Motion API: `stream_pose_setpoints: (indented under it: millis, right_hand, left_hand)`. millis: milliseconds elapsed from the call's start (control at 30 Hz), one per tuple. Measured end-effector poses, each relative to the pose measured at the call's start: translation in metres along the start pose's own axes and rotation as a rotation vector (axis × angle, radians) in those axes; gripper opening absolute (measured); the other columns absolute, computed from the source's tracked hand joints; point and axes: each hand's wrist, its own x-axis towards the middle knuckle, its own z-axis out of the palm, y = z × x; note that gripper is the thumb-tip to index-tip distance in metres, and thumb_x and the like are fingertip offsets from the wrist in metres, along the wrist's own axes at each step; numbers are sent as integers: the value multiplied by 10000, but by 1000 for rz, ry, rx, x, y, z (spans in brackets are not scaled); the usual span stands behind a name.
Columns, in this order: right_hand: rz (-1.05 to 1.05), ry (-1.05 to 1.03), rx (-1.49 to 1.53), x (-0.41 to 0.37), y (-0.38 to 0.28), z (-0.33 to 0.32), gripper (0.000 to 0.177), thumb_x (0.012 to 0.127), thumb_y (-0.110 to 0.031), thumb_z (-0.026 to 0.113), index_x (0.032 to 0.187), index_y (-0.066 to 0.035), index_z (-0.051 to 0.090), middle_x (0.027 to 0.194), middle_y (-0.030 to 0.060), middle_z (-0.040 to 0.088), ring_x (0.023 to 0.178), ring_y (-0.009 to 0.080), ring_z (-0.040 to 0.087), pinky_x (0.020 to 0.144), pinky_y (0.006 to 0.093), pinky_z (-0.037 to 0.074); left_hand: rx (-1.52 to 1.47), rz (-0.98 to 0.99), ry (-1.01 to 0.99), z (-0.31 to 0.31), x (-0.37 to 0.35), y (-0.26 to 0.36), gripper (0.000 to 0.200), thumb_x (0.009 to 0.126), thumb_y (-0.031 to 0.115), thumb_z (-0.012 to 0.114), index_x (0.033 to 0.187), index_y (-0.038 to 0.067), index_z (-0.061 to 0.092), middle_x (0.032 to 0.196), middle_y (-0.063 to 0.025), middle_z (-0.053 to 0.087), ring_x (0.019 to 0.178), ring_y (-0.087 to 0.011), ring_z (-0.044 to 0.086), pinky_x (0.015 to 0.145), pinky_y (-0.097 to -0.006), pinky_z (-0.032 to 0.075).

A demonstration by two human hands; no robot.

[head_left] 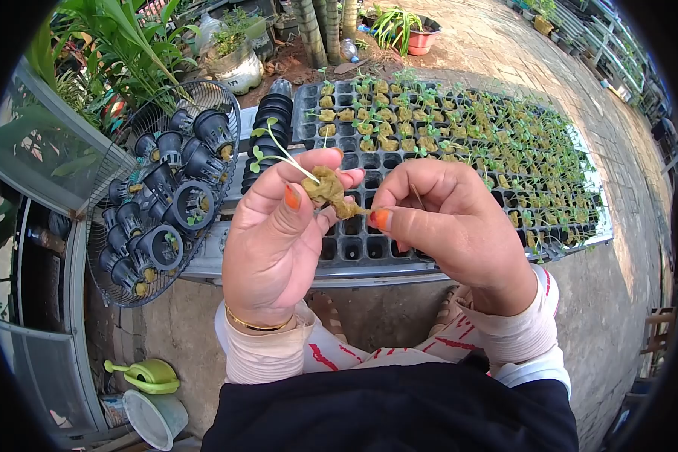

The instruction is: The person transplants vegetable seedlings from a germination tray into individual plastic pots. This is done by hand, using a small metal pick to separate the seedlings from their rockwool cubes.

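Between thumb and fingers, my left hand (pixel 267 233) holds a seedling plug (pixel 324 188), a yellowish-brown spongy clump with pale stems and small green leaves rising to the upper left. My right hand (pixel 448 226) pinches the thin, stringy tail at the plug's lower right end. Both hands are raised in front of a black seedling tray (pixel 352 248), whose nearest cells hold no plugs. Farther back and to the right, the tray cells carry many similar plugs with green sprouts (pixel 550 166).
A wire basket (pixel 113 290) of black net pots (pixel 158 184) stands at the left. Beside the tray runs a stack of black pots (pixel 267 135). On the floor at lower left are a green watering can (pixel 152 375) and a pale bucket (pixel 154 418). Potted plants line the back.
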Motion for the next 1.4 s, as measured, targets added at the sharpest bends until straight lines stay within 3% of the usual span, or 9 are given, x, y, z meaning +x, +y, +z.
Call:
stream_pose_setpoints:
  millis: [333, 400, 533, 633, 700, 933, 1100, 1300, 1400]
  right_hand:
    - [-139, 164, -473, 5, 5, 5, 57, 794, -20, 654, 823, 21, 628, 701, -10, 570, 562, 19, 441, 495, 201, 352]
    - [-311, 254, -654, 9, 11, 4, 74, 713, -39, 653, 768, 6, 632, 718, 159, 616, 653, 299, 590, 601, 374, 465]
    - [-353, 315, -748, 12, 12, 2, 92, 724, 4, 687, 801, 6, 636, 690, 31, 565, 511, 56, 429, 479, 226, 358]
    - [-296, 289, -770, 12, 8, 3, 102, 710, -6, 693, 796, 3, 640, 689, 62, 567, 526, 113, 485, 492, 259, 380]
    - [-348, 216, -812, 13, 8, 6, 60, 715, -39, 643, 749, 7, 629, 737, 178, 599, 736, 362, 604, 649, 429, 475]
    - [-342, 154, -976, 17, 15, 8, 72, 743, -43, 606, 760, 19, 639, 746, 186, 608, 732, 381, 602, 655, 446, 482]
    - [-262, 223, -514, 9, -6, 11, 81, 728, -21, 636, 805, -2, 655, 745, 161, 604, 671, 321, 595, 601, 384, 465]
    - [-487, 203, -581, 9, 2, 14, 158, 708, -31, 667, 866, -24, 665, 723, 120, 604, 645, 264, 579, 565, 341, 445]
    - [-309, 159, -518, 5, -7, 15, 177, 699, -21, 667, 876, -27, 667, 724, 117, 604, 673, 274, 584, 586, 349, 450]
  left_hand:
    - [94, 42, 21, -5, 2, -1, 431, 911, 260, 580, 1234, -6, 477, 1104, -126, 594, 1188, -355, 482, 1001, -519, 370]
    - [146, 69, 19, -4, 2, 2, 438, 908, 252, 583, 1236, -17, 475, 1103, -130, 587, 1177, -356, 493, 1001, -513, 378]
    - [162, 85, 18, -6, 3, 1, 430, 907, 243, 585, 1226, -27, 482, 1104, -138, 591, 1165, -360, 505, 1001, -507, 383]
    - [134, 93, 35, -6, 3, -1, 424, 905, 238, 587, 1218, -32, 490, 1105, -144, 598, 1154, -361, 515, 1003, -505, 384]
    - [135, 92, 32, -7, 3, -1, 419, 905, 236, 588, 1210, -35, 496, 1100, -147, 606, 1143, -359, 526, 1003, -502, 386]
    - [129, 92, 24, -6, 3, 0, 411, 911, 235, 580, 1209, -36, 500, 1087, -155, 611, 1137, -353, 533, 1004, -496, 387]
    - [94, 62, 32, -4, 2, 1, 417, 921, 241, 567, 1237, -17, 479, 1093, -145, 604, 1135, -320, 530, 973, -469, 409]
    - [-76, -11, -4, -4, 2, 1, 374, 907, 208, 595, 1189, -29, 531, 1173, -133, 584, 1108, -235, 552, 942, -373, 417]
    - [-68, 22, 35, 0, 0, 0, 387, 912, 221, 586, 1202, -27, 522, 1155, -139, 589, 1105, -232, 553, 934, -365, 425]
